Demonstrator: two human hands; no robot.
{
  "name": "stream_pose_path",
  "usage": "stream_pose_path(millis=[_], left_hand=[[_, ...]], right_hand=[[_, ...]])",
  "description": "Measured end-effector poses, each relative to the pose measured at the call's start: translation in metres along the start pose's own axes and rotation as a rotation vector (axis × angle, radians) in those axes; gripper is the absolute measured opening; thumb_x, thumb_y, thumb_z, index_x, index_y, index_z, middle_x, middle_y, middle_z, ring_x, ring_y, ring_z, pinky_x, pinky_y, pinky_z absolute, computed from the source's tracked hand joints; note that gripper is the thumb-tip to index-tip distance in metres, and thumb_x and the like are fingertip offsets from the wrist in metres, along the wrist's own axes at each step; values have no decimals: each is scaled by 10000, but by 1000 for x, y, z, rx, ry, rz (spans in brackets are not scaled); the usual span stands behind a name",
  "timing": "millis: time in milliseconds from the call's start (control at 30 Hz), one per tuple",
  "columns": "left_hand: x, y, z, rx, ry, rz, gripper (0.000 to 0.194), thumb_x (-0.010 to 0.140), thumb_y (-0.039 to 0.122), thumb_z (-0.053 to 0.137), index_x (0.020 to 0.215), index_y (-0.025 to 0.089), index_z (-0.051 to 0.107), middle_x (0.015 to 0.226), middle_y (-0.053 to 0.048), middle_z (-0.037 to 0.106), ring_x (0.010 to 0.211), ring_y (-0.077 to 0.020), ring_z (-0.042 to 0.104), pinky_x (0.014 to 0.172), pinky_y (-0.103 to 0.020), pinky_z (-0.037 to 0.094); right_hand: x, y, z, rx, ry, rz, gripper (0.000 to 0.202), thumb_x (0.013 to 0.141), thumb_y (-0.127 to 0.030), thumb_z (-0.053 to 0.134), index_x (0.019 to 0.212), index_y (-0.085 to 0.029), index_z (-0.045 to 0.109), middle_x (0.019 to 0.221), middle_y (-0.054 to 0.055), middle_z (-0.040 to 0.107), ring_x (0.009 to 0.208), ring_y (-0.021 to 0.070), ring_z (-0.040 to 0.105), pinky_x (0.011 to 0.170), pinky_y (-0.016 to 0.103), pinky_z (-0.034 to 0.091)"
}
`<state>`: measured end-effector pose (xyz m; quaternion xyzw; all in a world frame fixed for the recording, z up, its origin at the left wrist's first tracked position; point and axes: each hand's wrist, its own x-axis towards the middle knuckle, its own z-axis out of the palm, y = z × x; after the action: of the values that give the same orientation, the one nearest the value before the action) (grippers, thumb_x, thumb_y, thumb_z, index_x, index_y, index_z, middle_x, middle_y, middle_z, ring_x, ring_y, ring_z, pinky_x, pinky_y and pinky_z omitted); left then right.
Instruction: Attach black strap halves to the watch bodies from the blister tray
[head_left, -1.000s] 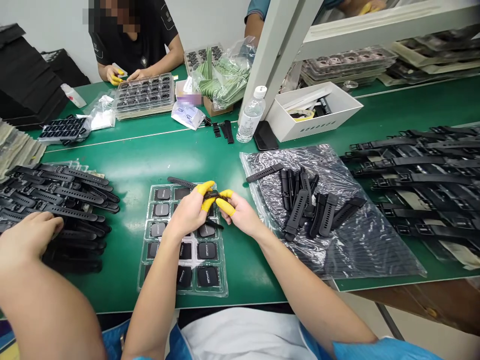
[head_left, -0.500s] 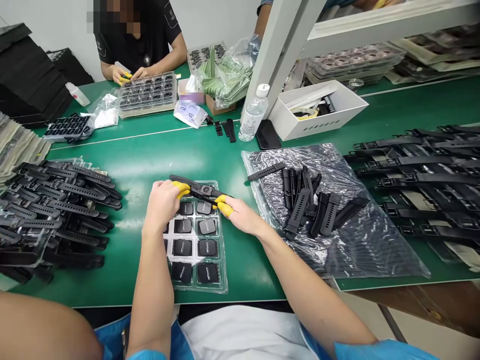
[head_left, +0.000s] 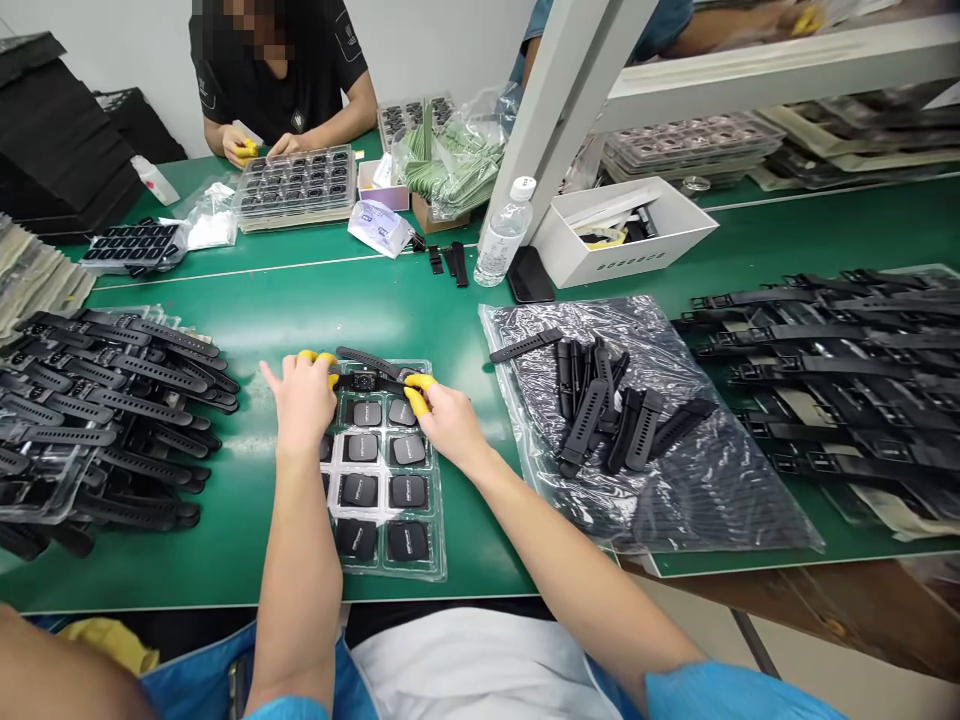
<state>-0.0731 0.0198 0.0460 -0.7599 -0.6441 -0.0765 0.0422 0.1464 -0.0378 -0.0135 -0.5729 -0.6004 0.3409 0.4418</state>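
Blue sleeves (head_left: 739,692) flank a white front (head_left: 476,665), with yellow finger covers (head_left: 420,381) on the left hand (head_left: 306,402) and right hand (head_left: 452,425)

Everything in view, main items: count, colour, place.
held watch: one, black, between hands
tray: one, clear, front centre
square pieces: many, black, in tray
strapped watches: many, black, left
loose straps: several, black, on bag
bag: one, clear, right of tray
buckled straps: many, black, far right
bottle: one, clear, beside phone
phone: one, black, beside box
box: one, white, back right
strips: many, green, back centre
person opposite: one, black shirt, back left
table: one, green, beneath
left hand: one, yellow-tipped, at watch
right hand: one, yellow-tipped, at watch
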Motion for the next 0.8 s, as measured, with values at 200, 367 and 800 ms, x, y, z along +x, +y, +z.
stream_pose_path(millis=[200,367,800], left_hand=[[4,-3,-5,-82,123,-280,335,953,274,588,1237,99,623,1435,-295,528,1379,-461,455,1089,-687,449],[5,-11,-1,-76,-119,-126,270,981,268,479,1099,168,701,1152,-197,683,1156,-379,591,971,-533,549],[4,-23,8,-11,-269,-27,562,882,149,468,1413,208,642,1400,-202,621,1243,-416,550,945,-610,547]], right_hand=[[3,-2,-10,-203,-2,-8,189,990,-364,585,994,-262,744,904,75,710,726,237,597,718,358,460],[16,5,-66,-432,350,13,365,1026,-375,483,1209,-194,741,1079,147,659,979,294,615,887,420,490],[18,41,-103,-768,341,228,173,967,-337,582,942,-186,662,1220,184,583,1169,367,495,1020,549,384]])
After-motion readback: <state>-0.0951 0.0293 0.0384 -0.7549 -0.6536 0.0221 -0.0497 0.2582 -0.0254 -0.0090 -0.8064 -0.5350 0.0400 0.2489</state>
